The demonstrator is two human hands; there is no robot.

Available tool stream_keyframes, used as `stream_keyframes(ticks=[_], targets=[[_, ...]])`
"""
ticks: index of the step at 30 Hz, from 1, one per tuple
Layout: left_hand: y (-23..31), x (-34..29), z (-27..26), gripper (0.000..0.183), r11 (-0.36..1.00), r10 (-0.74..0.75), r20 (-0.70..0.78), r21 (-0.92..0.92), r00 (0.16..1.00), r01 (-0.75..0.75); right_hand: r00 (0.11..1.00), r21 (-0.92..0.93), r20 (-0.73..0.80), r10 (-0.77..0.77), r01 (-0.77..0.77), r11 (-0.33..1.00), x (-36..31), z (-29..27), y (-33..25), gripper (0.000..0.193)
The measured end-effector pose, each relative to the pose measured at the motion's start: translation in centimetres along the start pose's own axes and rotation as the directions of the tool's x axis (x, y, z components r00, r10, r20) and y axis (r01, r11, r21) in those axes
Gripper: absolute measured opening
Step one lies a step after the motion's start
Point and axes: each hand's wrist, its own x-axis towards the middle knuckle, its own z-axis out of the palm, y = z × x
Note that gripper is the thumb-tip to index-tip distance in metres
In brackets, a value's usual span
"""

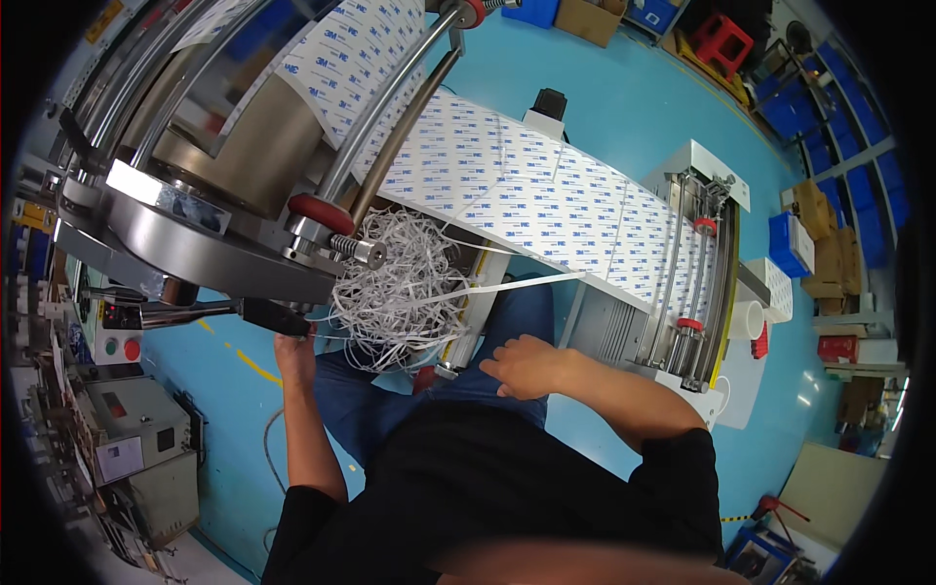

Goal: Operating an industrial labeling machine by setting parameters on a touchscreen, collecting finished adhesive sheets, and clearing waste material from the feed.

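Observation:
My left hand is at the black grip of a metal lever, low on the machine at left. Its fingers are partly hidden beneath the grip and look closed round it. My right hand hangs over my right thigh, fingers loosely bent and apart, with nothing visible in it. Ahead of it, a wide white sheet with blue print stretches from the large roller to a second roller unit. A tangled heap of narrow white strips lies between my knees, below the sheet.
Metal bars with red collars jut out near the heap. A control box with red and green buttons stands at left, above a beige cabinet. Shelves with blue bins and cartons line the right side. A red stool is far right.

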Motion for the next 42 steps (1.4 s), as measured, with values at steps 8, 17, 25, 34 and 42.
stream_keyframes(ticks=[8, 17, 25, 34, 42], targets=[[1.1, -1.2, -0.9, 0.009, 0.999, 0.031, -0.003, -0.018, 1.0, -0.031, 0.999, 0.012, 0.002, -0.046, 0.046, 0.999, 0.3, -0.2, 0.0, 0.042], [0.5, -0.5, -3.8, 0.013, 0.993, 0.107, -0.046, 0.049, 0.993, -0.105, 0.999, 0.003, -0.011, -0.041, 0.041, 0.999, 0.5, -0.7, 0.1, 0.041], [-0.2, 0.6, -10.1, 0.024, 0.999, 0.005, -0.156, -0.047, 0.988, -0.012, 0.999, 0.02, 0.024, -0.022, 0.022, 1.0, -0.2, -0.7, 0.0, 0.041], [-3.5, 3.0, -9.2, 0.014, 0.978, -0.182, -0.648, -0.044, 0.74, 0.203, 0.999, 0.003, 0.038, -0.028, 0.027, 1.0, -0.1, -0.9, 1.2, 0.043], [-4.8, -1.2, 15.6, 0.028, 0.557, -0.054, 0.45, 0.754, 0.891, -0.347, 0.998, 0.02, 0.05, -0.031, 0.03, 0.999, -0.1, -0.3, 1.3, 0.045]])
